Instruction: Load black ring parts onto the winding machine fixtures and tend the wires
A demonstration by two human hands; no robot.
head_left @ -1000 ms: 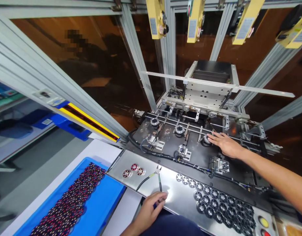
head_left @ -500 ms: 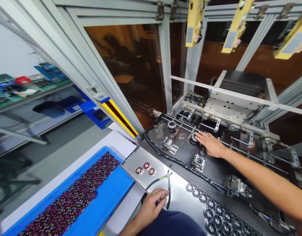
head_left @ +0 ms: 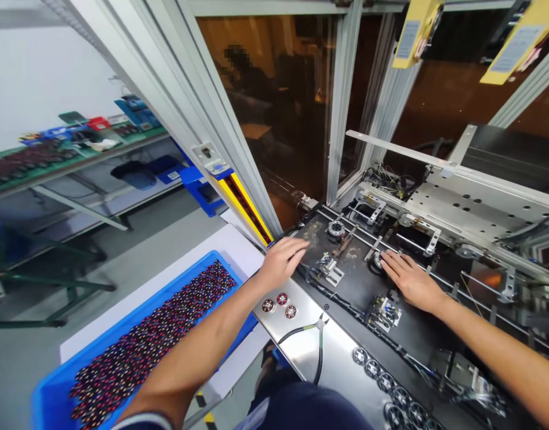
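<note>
My left hand is stretched out over the near edge of the black machine bed, fingers straight and close together, holding nothing; it hovers just short of the small clamp block. My right hand lies flat on the bed, fingers slightly spread, fingertips touching a round wound part seated on its post. A second round part sits on another post further back, just beyond my left hand.

In front of the bed I see a shiny steel shelf. Three small red-and-copper discs lie on it in a cluster, just under my left wrist. A pair of cutters with black handles lies near them, jaws pointing towards the bed. A row of silver ring parts runs along the shelf to the right.

To the left, a blue tray full of dark wound discs rests on a white tabletop. Aluminium frame posts with tinted panels wall in the machine, and yellow boxes hang overhead. Beyond, a grey floor and a green-topped bench cluttered with small items.
</note>
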